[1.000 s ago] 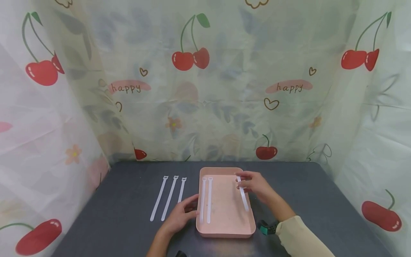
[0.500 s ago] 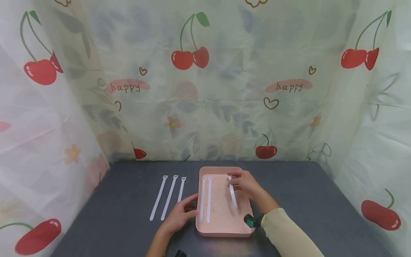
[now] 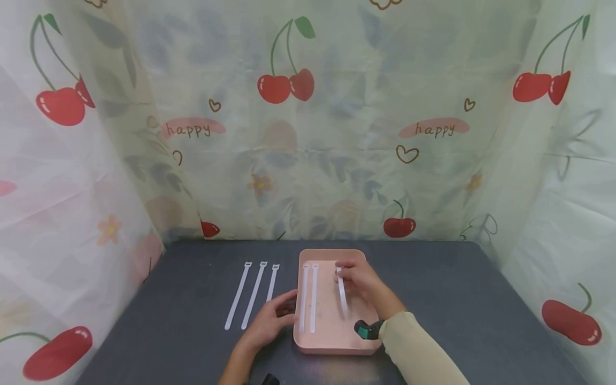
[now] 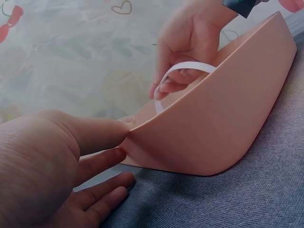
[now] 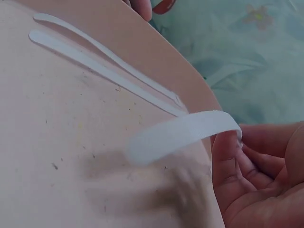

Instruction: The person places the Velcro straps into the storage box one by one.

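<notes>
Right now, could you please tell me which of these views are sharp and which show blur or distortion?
Head view: evenly lit and sharp, though the wide lens bows the curtain edges. Left wrist view: the left hand looms large and soft, while the tray wall is clearer. Right wrist view: the strap held by the right hand is blurred, with a soft shadow beneath.

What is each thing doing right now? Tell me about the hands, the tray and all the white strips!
Right hand: pinches one strip's end.
Held strip: over the tray, bent.
Left hand: fingers straight, touching the tray's left wall.
Pink tray: on the table.
Two strips in tray: lying flat.
Three strips on table: lying flat, untouched.
</notes>
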Demonstrator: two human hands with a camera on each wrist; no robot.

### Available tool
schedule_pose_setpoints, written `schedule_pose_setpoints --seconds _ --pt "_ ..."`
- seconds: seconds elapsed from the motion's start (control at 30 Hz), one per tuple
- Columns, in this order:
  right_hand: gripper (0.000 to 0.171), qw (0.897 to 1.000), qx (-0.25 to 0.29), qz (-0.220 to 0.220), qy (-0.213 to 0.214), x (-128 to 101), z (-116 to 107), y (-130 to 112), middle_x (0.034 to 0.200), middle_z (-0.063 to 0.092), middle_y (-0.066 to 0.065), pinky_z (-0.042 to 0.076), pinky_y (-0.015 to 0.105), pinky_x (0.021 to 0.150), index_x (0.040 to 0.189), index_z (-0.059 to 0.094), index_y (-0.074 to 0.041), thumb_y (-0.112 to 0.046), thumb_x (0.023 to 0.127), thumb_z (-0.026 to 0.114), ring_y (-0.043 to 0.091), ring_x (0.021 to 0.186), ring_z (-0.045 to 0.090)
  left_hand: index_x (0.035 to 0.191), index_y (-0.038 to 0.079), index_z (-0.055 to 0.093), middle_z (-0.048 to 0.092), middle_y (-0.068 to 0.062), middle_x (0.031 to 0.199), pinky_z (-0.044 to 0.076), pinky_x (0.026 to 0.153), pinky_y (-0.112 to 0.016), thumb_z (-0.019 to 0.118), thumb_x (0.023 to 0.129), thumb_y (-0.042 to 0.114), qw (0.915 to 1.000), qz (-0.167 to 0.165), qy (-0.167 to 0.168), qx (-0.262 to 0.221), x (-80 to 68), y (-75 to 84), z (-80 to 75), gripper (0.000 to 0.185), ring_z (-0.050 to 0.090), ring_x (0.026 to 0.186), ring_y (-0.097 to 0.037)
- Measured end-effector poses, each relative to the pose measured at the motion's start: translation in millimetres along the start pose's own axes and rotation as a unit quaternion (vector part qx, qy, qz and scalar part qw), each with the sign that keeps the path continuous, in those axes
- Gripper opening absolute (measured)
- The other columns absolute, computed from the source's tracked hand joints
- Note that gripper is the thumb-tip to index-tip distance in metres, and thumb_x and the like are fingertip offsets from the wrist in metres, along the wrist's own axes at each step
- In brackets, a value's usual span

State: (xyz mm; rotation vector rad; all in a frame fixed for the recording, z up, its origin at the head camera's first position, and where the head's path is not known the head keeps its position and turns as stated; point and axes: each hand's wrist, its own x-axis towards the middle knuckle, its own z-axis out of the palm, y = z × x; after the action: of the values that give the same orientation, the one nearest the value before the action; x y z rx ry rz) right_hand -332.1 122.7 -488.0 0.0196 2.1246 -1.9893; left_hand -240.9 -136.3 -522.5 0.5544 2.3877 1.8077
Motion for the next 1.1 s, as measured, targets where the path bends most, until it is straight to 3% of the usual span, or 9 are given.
schedule_pose_setpoints --seconds 0.2,0.33,0.53,0.7,1.1 --pt "0.032 0.999 0.001 0.038 0.021 3 8 7 0.091 0.064 0.018 0.054 0.031 0.056 0.121 0.058 0.012 0.009 0.089 0.053 0.023 0.067 0.066 0.14 -0.009 0.044 0.051 -0.031 0.133 0.039 0.098 -0.059 0.065 0.087 -0.003 0.9999 -0.003 -0.003 -0.01 1.4 -2.5 -1.2 0.057 0.053 0.115 -0.046" --pt "0.033 0.998 -0.025 0.055 0.028 5 12 14 0.089 0.063 0.014 0.053 0.03 0.053 0.119 0.061 0.008 0.008 0.087 0.055 0.02 0.063 0.062 0.141 -0.007 0.045 0.053 -0.028 0.132 0.042 0.097 -0.056 0.066 0.087 -0.001 1.0 -0.004 0.001 -0.006 0.6 -1.8 -1.3 0.057 0.056 0.114 -0.042" --pt "0.039 0.996 -0.064 0.055 0.032 2 15 20 0.082 0.061 0.013 0.054 0.03 0.052 0.124 0.06 0.004 0.008 0.085 0.059 0.018 0.057 0.058 0.141 -0.001 0.047 0.054 -0.022 0.134 0.043 0.097 -0.052 0.068 0.087 0.005 1.0 -0.007 0.0 -0.005 0.5 -2.2 -0.1 0.058 0.056 0.115 -0.036" --pt "0.048 0.995 -0.089 0.048 0.025 0 18 18 0.072 0.06 0.014 0.053 0.029 0.048 0.13 0.056 0.002 0.008 0.083 0.06 0.016 0.048 0.056 0.141 -0.002 0.047 0.054 -0.023 0.134 0.044 0.096 -0.053 0.068 0.087 0.005 0.9999 -0.007 0.0 -0.01 0.5 0.5 -0.1 0.058 0.057 0.114 -0.037" --pt "0.049 0.97 -0.233 0.036 0.054 2 23 17 0.059 0.056 0.01 0.047 0.027 0.039 0.129 0.06 -0.003 0.005 0.082 0.069 0.015 0.041 0.052 0.141 -0.003 0.047 0.055 -0.023 0.132 0.046 0.094 -0.047 0.068 0.088 0.005 0.9999 0.002 0.002 -0.011 -1.2 0.7 -0.4 0.058 0.057 0.113 -0.036"
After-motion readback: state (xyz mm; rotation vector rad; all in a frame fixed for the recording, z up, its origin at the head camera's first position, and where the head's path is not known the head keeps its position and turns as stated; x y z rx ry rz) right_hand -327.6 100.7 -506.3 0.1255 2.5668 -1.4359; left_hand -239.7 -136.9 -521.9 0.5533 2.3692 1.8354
